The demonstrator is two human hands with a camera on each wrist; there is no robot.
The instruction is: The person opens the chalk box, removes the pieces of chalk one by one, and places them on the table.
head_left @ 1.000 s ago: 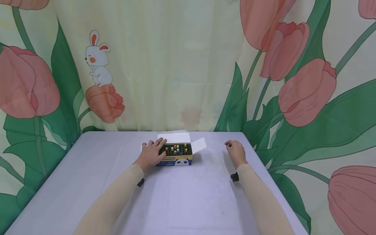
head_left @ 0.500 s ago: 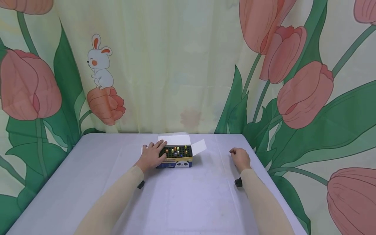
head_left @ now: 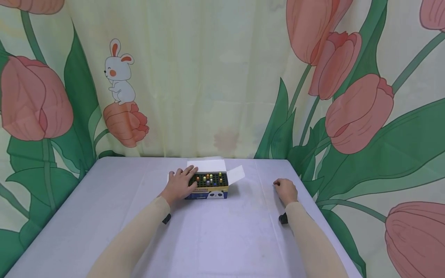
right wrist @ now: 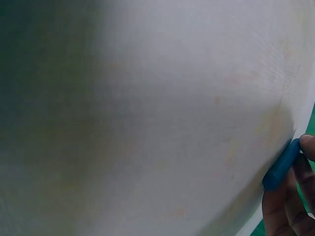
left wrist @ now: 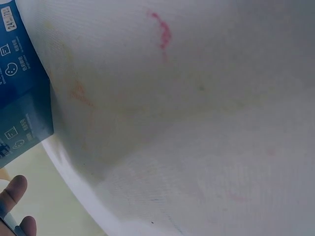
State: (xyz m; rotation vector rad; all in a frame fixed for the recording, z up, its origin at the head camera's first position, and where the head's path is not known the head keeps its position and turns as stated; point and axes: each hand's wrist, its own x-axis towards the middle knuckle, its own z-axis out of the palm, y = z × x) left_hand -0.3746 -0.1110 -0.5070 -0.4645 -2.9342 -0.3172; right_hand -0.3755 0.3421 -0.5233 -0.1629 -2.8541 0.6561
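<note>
A small blue and yellow box [head_left: 208, 192] with a panda on its front stands near the table's back edge, its white lid [head_left: 206, 165] folded back. Several short coloured crayons [head_left: 208, 177] stand in the black holed tray [head_left: 219, 184] inside. My left hand [head_left: 178, 185] rests over the left end of the box with spread fingers; two fingertips [left wrist: 18, 186] show past the box in the left wrist view. Off to the right, low over the table, my right hand [head_left: 286, 190] pinches a short blue crayon [right wrist: 281, 166] between thumb and fingers. Its fist largely hides the crayon in the head view.
A white side flap [head_left: 236, 175] sticks out from the box's right end. White cloth [head_left: 222, 235] with faint coloured smudges covers the table. Behind it hangs a curtain [head_left: 194, 88] printed with tulips and a rabbit.
My right hand has moved a little to the right and back toward me, still holding the crayon. The left hand stays on the box. The head view has shifted slightly.
</note>
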